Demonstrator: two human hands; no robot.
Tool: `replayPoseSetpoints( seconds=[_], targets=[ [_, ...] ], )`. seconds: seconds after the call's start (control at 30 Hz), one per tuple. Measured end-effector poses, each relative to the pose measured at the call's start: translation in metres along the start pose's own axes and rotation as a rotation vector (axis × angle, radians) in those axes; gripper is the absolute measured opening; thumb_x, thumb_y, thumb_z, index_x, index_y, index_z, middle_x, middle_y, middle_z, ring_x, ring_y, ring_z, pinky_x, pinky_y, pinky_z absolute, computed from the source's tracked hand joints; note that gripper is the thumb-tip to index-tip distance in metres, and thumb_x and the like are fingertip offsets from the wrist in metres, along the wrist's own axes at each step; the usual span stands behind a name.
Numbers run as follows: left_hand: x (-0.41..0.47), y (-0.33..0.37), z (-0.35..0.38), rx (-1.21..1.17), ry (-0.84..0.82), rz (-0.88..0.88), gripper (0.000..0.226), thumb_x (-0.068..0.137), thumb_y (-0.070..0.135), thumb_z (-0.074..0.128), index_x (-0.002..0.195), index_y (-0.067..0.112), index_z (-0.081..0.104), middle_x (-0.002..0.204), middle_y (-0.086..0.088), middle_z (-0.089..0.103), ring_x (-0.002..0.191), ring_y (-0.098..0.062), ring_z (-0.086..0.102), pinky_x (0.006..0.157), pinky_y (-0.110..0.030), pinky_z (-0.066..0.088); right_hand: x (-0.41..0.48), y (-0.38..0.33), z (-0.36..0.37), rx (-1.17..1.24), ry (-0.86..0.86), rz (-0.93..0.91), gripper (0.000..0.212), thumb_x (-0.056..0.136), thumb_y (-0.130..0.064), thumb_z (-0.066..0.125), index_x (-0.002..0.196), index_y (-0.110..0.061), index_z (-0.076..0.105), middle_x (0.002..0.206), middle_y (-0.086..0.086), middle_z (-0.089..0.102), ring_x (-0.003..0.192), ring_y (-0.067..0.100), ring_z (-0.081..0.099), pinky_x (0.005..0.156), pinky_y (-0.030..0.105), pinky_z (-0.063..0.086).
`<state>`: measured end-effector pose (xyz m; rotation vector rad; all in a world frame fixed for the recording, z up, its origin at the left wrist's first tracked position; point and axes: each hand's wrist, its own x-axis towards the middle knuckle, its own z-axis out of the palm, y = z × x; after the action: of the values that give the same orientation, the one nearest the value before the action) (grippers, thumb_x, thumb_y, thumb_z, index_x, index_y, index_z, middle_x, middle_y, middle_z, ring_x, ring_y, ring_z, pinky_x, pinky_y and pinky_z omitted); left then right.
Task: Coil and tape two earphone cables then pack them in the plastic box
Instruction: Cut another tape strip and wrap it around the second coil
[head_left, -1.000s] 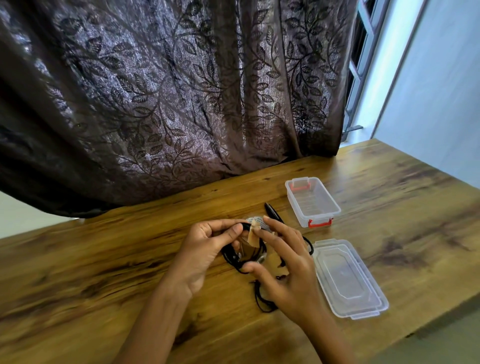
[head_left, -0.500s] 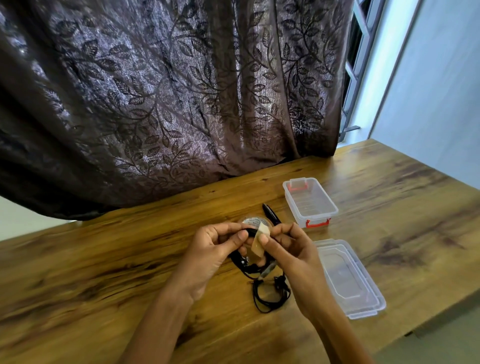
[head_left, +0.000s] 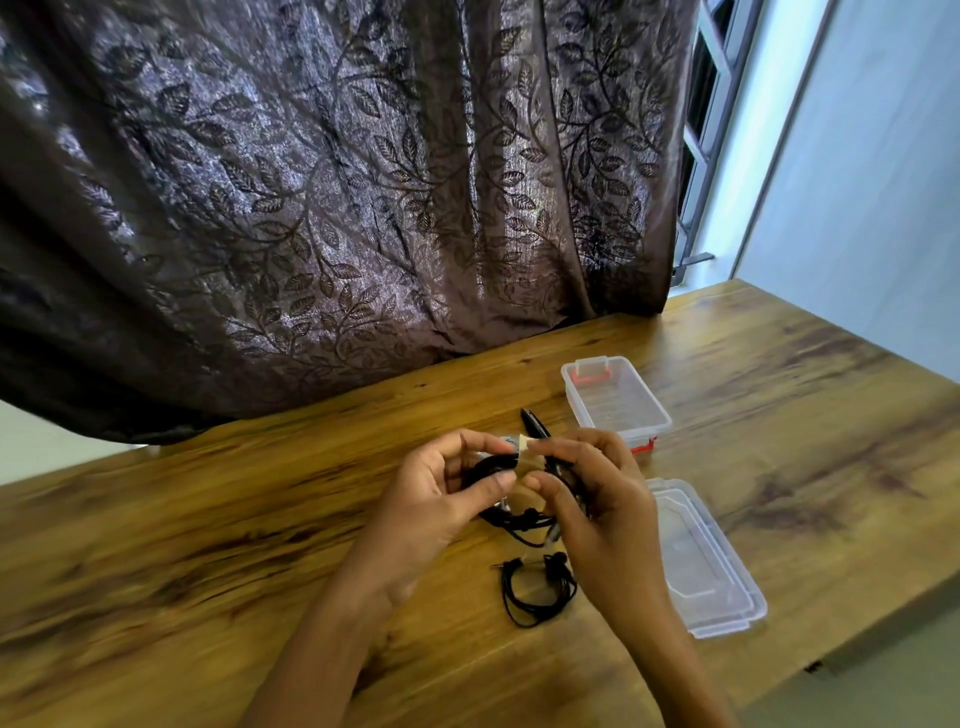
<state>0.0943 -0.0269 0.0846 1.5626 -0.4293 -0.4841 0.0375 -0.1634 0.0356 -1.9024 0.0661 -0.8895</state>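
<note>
Down at the bottom of the frame, two bare forearms rise from the lower edge over the wooden table (head_left: 182, 597). Just right of centre, low on the table, one coiled earphone cable (head_left: 537, 590) lies flat, black, close beside the right wrist. Right of it, toward the lower right, the clear plastic lid (head_left: 706, 561) rests flat near the table's edge. At mid-frame the left hand (head_left: 441, 499) pinches a second coiled earphone cable (head_left: 511, 514) between thumb and fingers, lifted above the table. The right hand (head_left: 597, 499) meets it from the right, fingertips closed on a pale strip of tape (head_left: 524, 457) that sits at the top of this coil. Just behind the hands, a black pen-like object (head_left: 535, 422) lies on the table, partly hidden. Farther back and to the right, the open plastic box (head_left: 615, 400) with red latches stands apart from its lid. Beyond the table, a dark leaf-patterned curtain (head_left: 311, 208) fills the upper frame.
</note>
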Motion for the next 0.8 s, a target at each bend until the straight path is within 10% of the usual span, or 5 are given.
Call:
replayPoseSetpoints(
  seconds=[0.23,0.5,0.8],
  targets=[
    [-0.002,0.001,0.007,0.354,0.189,0.209,0.012,0.078,0.01,0.069,0.087,0.018,0.071,0.075,0.005,0.072,0.066,-0.001,0.067,0.059,-0.011,0.05,-0.002,0.0,-0.002,-0.176,0.061,-0.148,0.03,0.079,-0.017,0.068,0.108,-0.02,0.063,0.103,-0.006,0.047,0.093,-0.016,0.049,0.074,-0.002,0.041],
    [-0.004,0.001,0.01,0.16,0.096,0.075,0.009,0.079,0.004,0.067,0.086,0.01,0.067,0.074,0.002,0.07,0.064,-0.001,0.065,0.06,-0.011,0.049,-0.006,-0.001,-0.003,-0.382,0.115,-0.307,0.032,0.081,-0.015,0.062,0.11,-0.013,0.051,0.103,-0.003,0.045,0.088,0.008,0.05,0.076,0.011,0.047],
    [-0.007,0.005,0.01,-0.127,-0.016,-0.117,0.01,0.08,0.003,0.063,0.088,0.008,0.065,0.074,0.0,0.071,0.062,0.001,0.063,0.057,-0.009,0.045,-0.008,-0.007,-0.004,-0.216,0.097,-0.096,0.049,0.071,-0.01,0.075,0.11,-0.021,0.048,0.09,-0.014,0.055,0.089,-0.004,0.053,0.072,-0.004,0.04]
  ],
)
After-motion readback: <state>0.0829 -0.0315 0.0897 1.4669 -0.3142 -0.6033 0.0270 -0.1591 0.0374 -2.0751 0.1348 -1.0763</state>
